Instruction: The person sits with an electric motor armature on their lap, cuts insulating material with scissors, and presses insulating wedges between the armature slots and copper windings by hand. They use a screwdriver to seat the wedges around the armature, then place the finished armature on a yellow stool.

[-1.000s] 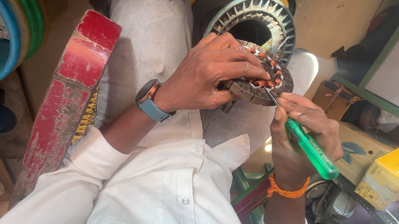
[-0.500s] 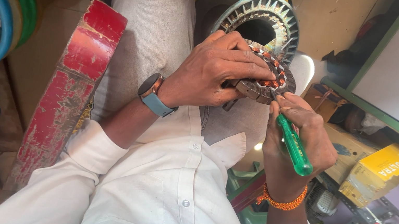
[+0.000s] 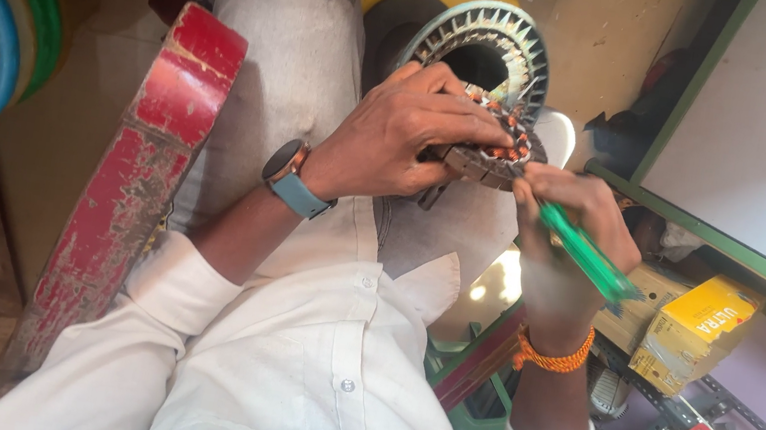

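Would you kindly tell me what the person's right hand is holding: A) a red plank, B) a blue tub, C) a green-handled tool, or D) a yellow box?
C: the right hand grips a green-handled tool, its tip at the copper-wound stator that the left hand steadies.

I think this is a small repair workshop. I see a round motor part with copper wire [image 3: 494, 146] and a ribbed metal ring [image 3: 489, 44] on the floor. A metal rack [image 3: 728, 408] beside me holds a yellow box [image 3: 694, 332] and other small boxes. A worn red wooden plank [image 3: 128, 197] leans near big coloured hoops [image 3: 10, 38].
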